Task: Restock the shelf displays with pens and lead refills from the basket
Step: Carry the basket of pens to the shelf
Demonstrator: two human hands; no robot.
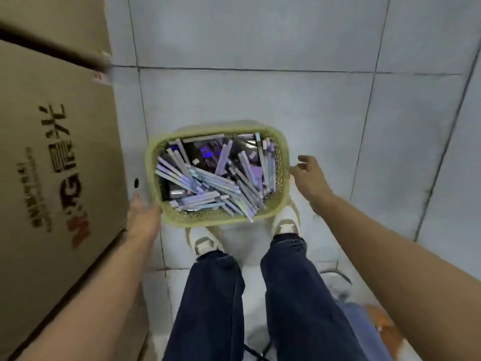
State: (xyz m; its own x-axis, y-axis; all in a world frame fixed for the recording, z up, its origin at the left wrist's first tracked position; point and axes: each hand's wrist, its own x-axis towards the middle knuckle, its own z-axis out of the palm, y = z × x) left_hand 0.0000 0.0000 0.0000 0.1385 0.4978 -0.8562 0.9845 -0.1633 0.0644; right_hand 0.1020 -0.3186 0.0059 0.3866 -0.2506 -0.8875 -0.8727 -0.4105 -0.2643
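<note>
A pale yellow-green mesh plastic basket [197, 219] stands on the grey tiled floor [260, 100], just far of the person's white shoes [205, 242]. It is heaped with slim silvery-lilac packets of pens and refills [208, 178]. The left hand [144, 217], fingers straight, touches its near-left corner. The right hand [311, 178], released and loosely curled, is beside the right rim. Brown cardboard boxes [52, 152] stand left.

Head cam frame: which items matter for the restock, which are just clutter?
Job: basket, the long packs in it, left hand at its near-left corner, right hand by its right rim.
Lying about: cardboard boxes on the left, blurred orange and blue thing bottom right.
</note>
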